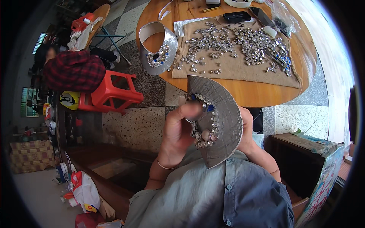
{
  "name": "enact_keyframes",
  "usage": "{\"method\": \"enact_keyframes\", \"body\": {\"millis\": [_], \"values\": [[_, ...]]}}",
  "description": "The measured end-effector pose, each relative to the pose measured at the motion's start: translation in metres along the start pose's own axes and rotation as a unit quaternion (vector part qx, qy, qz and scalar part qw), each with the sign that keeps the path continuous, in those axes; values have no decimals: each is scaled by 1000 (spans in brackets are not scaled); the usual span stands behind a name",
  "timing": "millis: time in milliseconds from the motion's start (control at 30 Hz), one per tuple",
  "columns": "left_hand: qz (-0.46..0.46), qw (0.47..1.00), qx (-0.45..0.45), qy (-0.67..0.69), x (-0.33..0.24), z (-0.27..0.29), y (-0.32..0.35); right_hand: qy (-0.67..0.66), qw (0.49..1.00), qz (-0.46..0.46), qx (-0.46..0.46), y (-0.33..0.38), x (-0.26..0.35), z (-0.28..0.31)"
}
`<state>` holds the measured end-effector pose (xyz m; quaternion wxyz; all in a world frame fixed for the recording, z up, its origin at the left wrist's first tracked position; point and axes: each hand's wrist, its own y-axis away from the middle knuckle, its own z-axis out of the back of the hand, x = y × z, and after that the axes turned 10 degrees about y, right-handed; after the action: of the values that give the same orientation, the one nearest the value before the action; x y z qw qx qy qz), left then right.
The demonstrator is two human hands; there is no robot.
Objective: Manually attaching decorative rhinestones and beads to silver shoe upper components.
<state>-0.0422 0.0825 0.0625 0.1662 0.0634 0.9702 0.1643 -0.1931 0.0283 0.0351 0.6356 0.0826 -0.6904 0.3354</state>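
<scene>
In front of my chest I hold a curved silver-grey collar-shaped form (228,131), tilted on its side. Clear and blue rhinestones (215,123) run in a curved band along its inner part, with pale round beads at the lower end. My left hand (176,127) is closed on the inner side, its thumb pressed over the upper stones. Along the outer edge my right hand (246,127) grips the form; most of its fingers are hidden behind it. A similar silver form (173,42) with clear, blue and black stones rests at the table's left edge.
On the round wooden table (247,97), many loose stones (249,47) cover a tan cloth (243,75), with a slim dark tool (276,59) among them. Behind are a black tray (236,17) and a phone (261,16). A person (76,70) sits left on a red stool (118,91).
</scene>
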Motion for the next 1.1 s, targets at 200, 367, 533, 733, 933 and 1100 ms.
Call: {"method": "enact_keyframes", "body": {"millis": [200,367,533,733,933,1100], "values": [[-28,996,-78,-17,5,-6,2,-36,999,-31,-6,1,-4,-3],[-15,989,-143,45,7,-19,6,-60,997,-51,-23,1,-7,-8],[2,994,-105,42,6,-15,3,-40,998,-40,-23,3,-14,-8],[-9,995,-96,37,9,-10,1,-42,995,-81,-49,10,-19,-11],[27,997,-40,66,9,5,-3,-13,997,-53,-45,9,-19,-13],[22,995,-82,59,18,6,-4,-115,973,-198,-15,31,-34,-11]]}}
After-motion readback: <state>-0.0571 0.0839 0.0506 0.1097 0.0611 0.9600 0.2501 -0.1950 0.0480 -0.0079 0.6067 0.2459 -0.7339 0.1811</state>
